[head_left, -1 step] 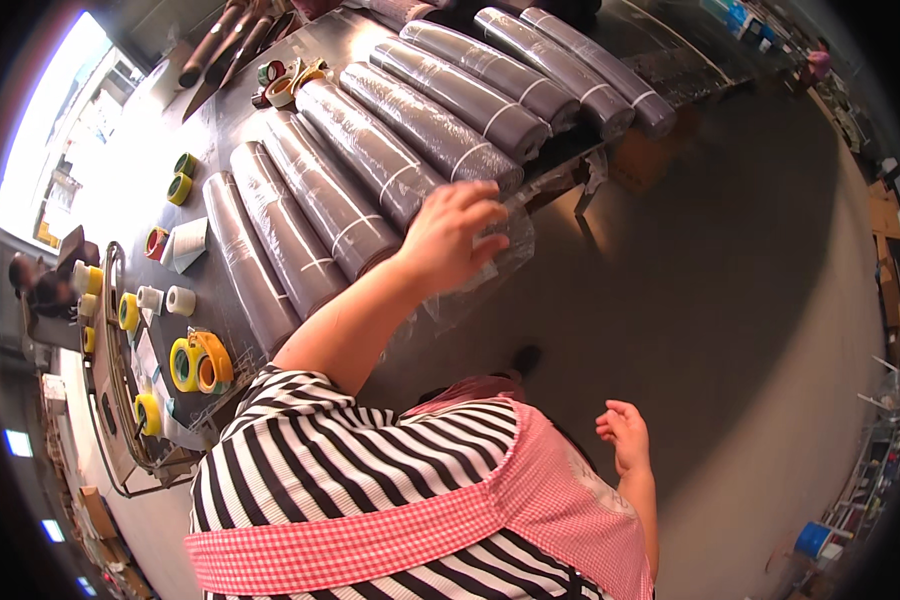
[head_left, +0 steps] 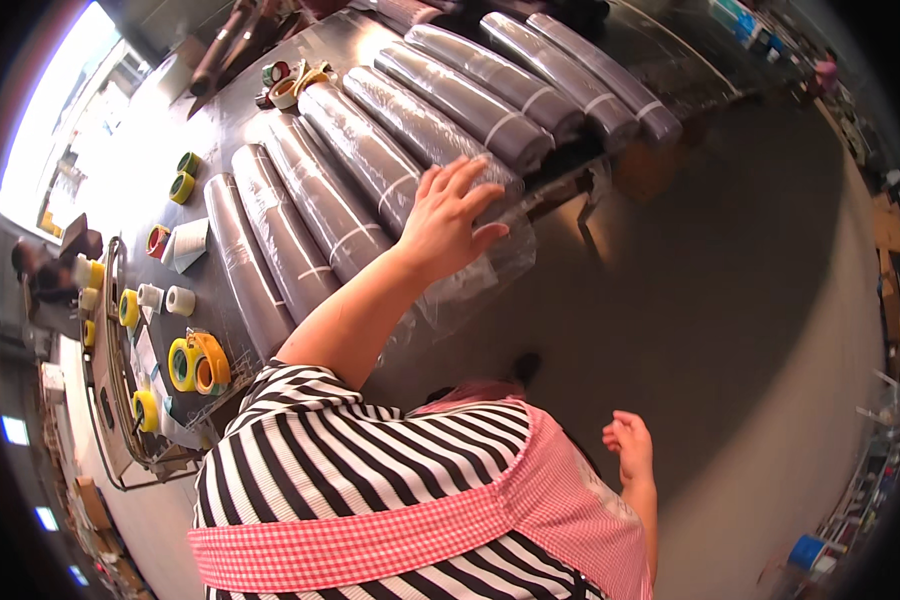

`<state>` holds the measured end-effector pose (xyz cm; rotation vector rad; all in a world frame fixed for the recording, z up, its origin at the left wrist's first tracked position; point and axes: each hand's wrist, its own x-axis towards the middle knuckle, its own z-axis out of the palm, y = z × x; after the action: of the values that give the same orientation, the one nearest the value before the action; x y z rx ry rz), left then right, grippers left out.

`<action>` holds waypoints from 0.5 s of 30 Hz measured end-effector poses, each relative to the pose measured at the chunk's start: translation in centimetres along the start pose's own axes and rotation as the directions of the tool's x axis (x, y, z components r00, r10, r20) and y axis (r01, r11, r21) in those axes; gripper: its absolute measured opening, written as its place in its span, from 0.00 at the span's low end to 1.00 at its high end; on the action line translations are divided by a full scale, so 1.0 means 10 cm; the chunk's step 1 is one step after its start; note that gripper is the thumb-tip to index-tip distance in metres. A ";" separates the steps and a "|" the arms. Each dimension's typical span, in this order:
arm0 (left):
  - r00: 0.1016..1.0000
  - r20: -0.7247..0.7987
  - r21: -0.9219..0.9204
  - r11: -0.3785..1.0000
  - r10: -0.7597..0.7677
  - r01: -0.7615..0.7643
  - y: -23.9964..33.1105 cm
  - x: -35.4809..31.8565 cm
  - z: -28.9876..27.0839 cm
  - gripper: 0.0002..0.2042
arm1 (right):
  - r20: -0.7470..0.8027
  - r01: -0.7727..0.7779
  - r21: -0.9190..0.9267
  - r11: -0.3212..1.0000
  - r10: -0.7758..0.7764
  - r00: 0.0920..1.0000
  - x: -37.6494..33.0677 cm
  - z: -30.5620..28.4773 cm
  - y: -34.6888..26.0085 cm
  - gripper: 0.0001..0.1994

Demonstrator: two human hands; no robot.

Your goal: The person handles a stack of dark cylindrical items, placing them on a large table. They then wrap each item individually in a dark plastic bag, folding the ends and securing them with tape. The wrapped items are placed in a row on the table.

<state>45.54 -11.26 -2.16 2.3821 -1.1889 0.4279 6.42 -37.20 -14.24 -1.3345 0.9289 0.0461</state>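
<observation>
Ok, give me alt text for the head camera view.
A person's left hand rests on the end of a plastic-wrapped grey roll, one of a row on a metal table. The right hand hangs empty beside a striped shirt; yellow tape rolls sit at left.

Wrapped rolls [head_left: 370,160] lie packed side by side across the bench [head_left: 220,120]; left of them, tape rolls [head_left: 195,362] leave narrow gaps.

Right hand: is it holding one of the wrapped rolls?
No, the right hand hangs empty beside the apron, away from the wrapped rolls.
</observation>
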 end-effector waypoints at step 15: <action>0.885 0.266 0.321 0.901 -0.381 0.291 -0.49 0.17 0.13 0.43 | 0.109 -0.076 -0.146 0.986 0.092 0.990 1.74 -0.55 -0.91 0.12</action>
<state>50.60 -10.43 -3.76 2.9192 -0.8448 0.0864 19.55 -52.52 -16.94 -1.4072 0.8960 0.2558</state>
